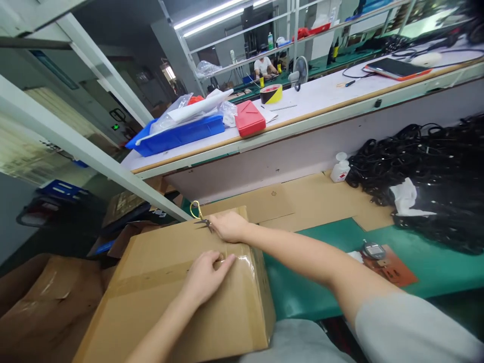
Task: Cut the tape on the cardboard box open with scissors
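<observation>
A large brown cardboard box [162,252] stands in front of me, with clear tape [242,267] shining near its right edge. My left hand [206,280] rests on the box top; its thumb points towards the tape and stands apart from the bent fingers. Farther back on the same top, my right hand [229,227] has its fingers closed at the dark metal part of a pair of scissors [195,210] with gold handles. The handles stick out beyond the box's far edge. My right fingertips are partly hidden.
A green mat [302,287] with cardboard sheets [310,196], a dial gauge [373,249], a white bottle [340,170] and heaped black cables [423,171] lies right. Behind, a shelf carries a blue tray [181,135], red case [249,118] and tape roll [271,94]. A metal post [124,174] rises left.
</observation>
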A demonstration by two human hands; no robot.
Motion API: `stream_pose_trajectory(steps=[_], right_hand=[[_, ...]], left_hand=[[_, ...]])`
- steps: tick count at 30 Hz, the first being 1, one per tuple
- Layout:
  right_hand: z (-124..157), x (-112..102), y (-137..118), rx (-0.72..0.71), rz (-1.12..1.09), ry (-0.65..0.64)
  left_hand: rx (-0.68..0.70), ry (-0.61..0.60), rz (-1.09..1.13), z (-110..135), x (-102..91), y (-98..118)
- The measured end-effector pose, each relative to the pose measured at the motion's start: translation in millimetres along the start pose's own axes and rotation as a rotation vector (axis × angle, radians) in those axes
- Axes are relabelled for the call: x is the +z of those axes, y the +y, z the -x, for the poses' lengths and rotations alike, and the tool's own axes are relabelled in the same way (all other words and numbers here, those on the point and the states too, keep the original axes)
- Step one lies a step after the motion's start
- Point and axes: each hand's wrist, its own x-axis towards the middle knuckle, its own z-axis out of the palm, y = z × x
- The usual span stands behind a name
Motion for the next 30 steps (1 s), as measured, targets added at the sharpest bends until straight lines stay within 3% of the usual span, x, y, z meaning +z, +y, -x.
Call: stream_pose_trajectory(steps=[4, 8, 11, 14, 22, 30], right_hand=[[21, -17, 1, 0.065, -0.035, 0.11], [81, -33, 21, 0.201, -0.025, 0.199], [129, -38, 40, 0.197, -0.004, 0.206], [155, -35, 49, 0.139, 0.014, 0.212], [148, -8, 40, -0.001, 0.047, 0.295], [158, -6, 34, 0.02, 0.031, 0.359]], left_hand=[[0.001, -0.035, 0.008, 0, -0.8, 4], [0.021, -0.092, 0.069, -1, -3.5, 1], [0.02, -0.165, 0.156, -5, -6.3, -2], [-0.003, -0.216, 0.211, -8, -7.6, -5], [-0.06, -0.316, 0.262, -13, -9.4, -8], [-0.058, -0.371, 0.3, -17, -11.7, -10]])
